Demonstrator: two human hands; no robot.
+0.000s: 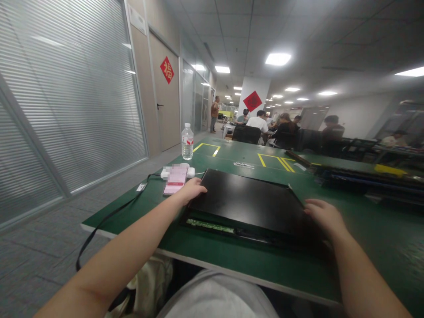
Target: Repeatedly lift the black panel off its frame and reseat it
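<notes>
Grasping a black panel [247, 201] with left hand [194, 190] at nine o'clock, right hand [326, 216] at three. Might scrape the circuit board [210, 226] at eight if tilted carelessly.

Front and centre on the desk [132, 221] it's the flat panel [245, 198], left grip [192, 191] at its left edge, right grip [326, 216] over at its right! A circuit board [210, 226] runs along the panel's near side, left of middle. Just beyond the left grip, there's the phone [175, 181], and behind it the bottle [187, 143], near the desk's left edge. Away to the right, a pile of flat parts [357, 176]; seated people [258, 123] behind the desk; door [166, 104] back left!
</notes>
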